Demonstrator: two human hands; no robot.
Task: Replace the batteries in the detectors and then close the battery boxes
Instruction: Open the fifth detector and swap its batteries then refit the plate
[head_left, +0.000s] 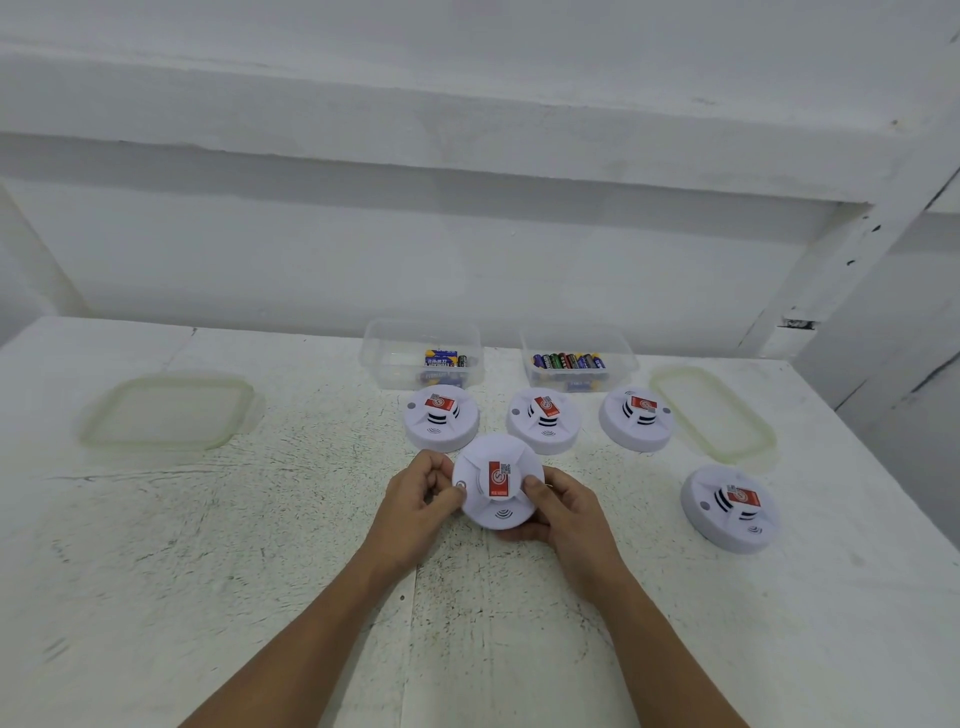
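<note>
Centre of the table (208, 545), near the front, sits the held detector (498, 483): a round white disc with a raised middle hub and dark vent slots. It is tilted slightly toward the camera, and I can't tell whether it is lifted off the surface. A red-and-white sticker with a small QR square lies across the hub; its lettering is too small to read. There is a curved sound-wave mark near the close rim and a small grey dot at the left edge.

The left hand (415, 499) grips the left rim, fingers curled, thumb up by that grey dot. The right hand (561, 506) clasps the right side, thumb pressed on top beside the sticker, fingers wrapped under the near edge.

Just behind is a row of three matching units: the left detector (441, 418), the middle detector (544, 420) and the right detector (637, 418). All three are face up with the same red label. The fourth detector (730, 508) lies apart, off to the right.

Behind the row stand two clear tubs. The left tub (376, 358) holds a few blue-and-yellow batteries (445, 359), with print I can't make out. The right tub (626, 358) holds a row of mixed batteries (569, 360) in blue, green, red and black.

The left lid (169, 413) lies flat far to the left, well apart. The right lid (714, 413) lies just beside the right detector.
</note>
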